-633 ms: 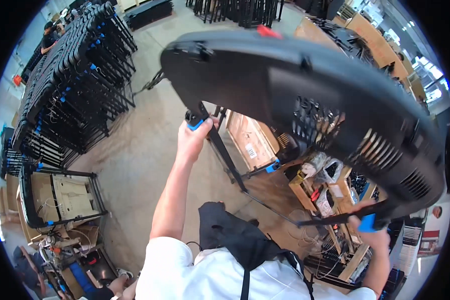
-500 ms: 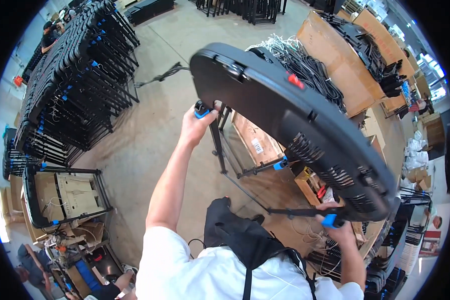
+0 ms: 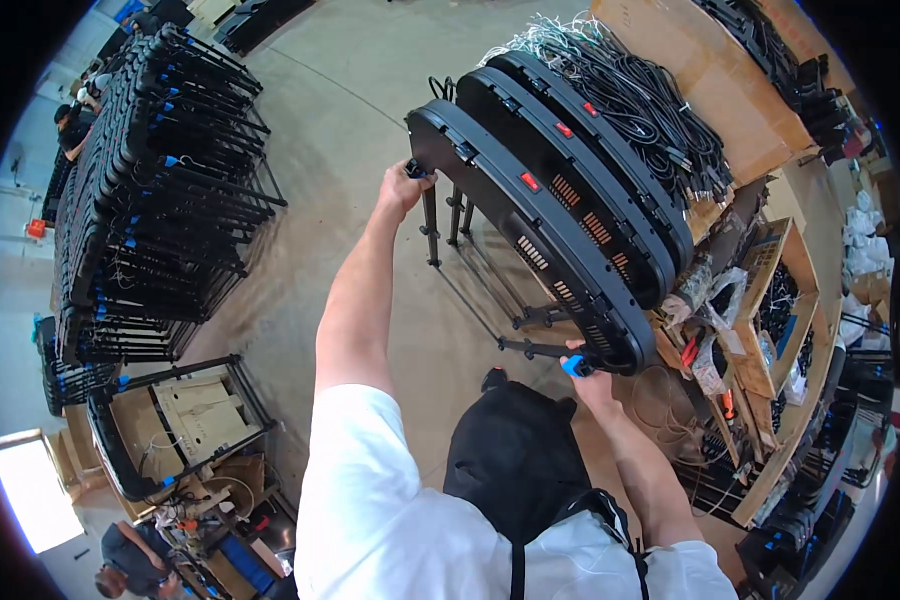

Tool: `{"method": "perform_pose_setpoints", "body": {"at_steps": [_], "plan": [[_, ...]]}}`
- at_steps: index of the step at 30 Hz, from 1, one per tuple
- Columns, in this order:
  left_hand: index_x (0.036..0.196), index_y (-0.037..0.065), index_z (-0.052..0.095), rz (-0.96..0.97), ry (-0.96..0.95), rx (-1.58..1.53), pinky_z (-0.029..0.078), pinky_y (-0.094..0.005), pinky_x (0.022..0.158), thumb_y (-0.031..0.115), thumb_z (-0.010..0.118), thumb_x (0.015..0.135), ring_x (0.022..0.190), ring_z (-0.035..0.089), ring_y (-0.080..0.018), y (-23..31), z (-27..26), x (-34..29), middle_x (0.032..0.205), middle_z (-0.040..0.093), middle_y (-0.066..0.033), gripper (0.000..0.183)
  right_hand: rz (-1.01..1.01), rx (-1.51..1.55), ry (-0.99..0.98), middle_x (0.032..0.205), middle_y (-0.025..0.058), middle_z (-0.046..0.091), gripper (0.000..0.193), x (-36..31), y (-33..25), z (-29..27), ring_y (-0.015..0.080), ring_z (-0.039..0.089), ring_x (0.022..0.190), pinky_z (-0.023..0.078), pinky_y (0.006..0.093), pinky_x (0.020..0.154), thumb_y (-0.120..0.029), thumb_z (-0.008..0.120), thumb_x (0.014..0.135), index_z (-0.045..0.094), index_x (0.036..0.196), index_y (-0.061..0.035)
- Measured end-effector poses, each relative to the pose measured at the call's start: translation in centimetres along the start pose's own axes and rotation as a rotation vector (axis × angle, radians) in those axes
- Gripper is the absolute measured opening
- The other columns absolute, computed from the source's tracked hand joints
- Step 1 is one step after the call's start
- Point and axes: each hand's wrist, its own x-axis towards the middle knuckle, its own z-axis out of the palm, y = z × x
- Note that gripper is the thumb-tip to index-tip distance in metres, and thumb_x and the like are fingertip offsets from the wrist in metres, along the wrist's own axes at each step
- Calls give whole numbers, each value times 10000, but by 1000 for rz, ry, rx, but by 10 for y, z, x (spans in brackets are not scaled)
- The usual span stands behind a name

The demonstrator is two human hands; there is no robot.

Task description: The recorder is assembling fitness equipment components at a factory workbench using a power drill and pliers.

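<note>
Both my hands hold a long black rounded casing (image 3: 555,225) on thin tubular legs, with vent slots and a red switch on it. My left hand (image 3: 406,190) is closed around the fitting at its far left end, by a leg (image 3: 431,235). At its near right end my right hand (image 3: 592,385) grips a similar fitting with a blue piece (image 3: 574,366), beside another leg (image 3: 540,350). Two like casings, a middle one (image 3: 610,185) and a farther one (image 3: 625,145), stand upright just beyond, nearly parallel to mine. The fingertips are partly hidden.
A bundle of black cables (image 3: 640,95) lies beyond the casings, by a cardboard box (image 3: 710,75). Wooden bins (image 3: 770,300) with small parts stand at the right. Stacked black frames (image 3: 160,190) line the left, and one frame (image 3: 120,440) lies nearer. People work at the far left and lower left.
The casing has come down and away from me, beside the two like casings, which now show fully. My hands have moved with it, the right one leftward and up in view.
</note>
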Motion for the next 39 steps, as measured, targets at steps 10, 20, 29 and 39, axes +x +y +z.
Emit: {"method": "perform_pose_setpoints", "body": {"at_steps": [10, 20, 29, 39], "plan": [[1456, 65, 555, 82, 147, 109, 523, -402, 1011, 216, 788, 884, 1183, 688, -319, -27, 21, 50, 1287, 714, -199, 636, 310, -860, -213, 1227, 158, 736, 394, 45, -16, 3, 357, 691, 1154, 526, 465, 1002, -332, 738, 932, 721, 1246, -95], [1386, 75, 648, -429, -584, 673, 483, -491, 1118, 437, 544, 1001, 1330, 584, -408, -302, 96, -283, 1408, 630, -229, 538, 384, -523, -258, 1188, 107, 748, 591, 26, -40, -13, 230, 727, 1047, 559, 363, 945, -357, 771, 892, 608, 1347, -18], [862, 56, 732, -855, -532, 430, 550, -380, 570, 352, 602, 975, 618, 666, -229, -377, 46, -467, 736, 704, -100, 342, 433, -190, -106, 1121, 17, 688, 464, 68, -1, 35, 176, 647, 1018, 514, 346, 917, -284, 890, 832, 668, 1169, -57], [1575, 13, 403, -357, -100, -635, 522, -374, 1015, 607, 662, 979, 1237, 616, -238, -76, 95, -270, 1422, 605, -151, 880, 209, -449, -27, 1167, 108, 746, 391, 85, 84, 32, 250, 717, 1009, 549, 410, 914, -243, 824, 858, 686, 1164, -43]]}}
